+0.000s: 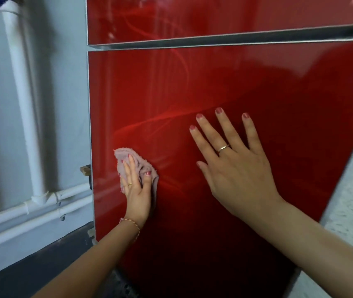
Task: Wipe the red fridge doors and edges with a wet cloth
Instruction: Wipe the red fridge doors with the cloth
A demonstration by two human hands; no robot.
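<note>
Pressing crumpled pink cloth (138,163), glossy red door (214,87)

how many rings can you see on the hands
2. One thin metal ring sits on a finger of the right hand, spread flat on the lower red fridge door. One small ring is on the left hand, pressing the pink cloth. Others may be hidden.

white pipes (24,100) on grey wall (68,82), dark floor (38,267), speckled surface (351,203)
</note>
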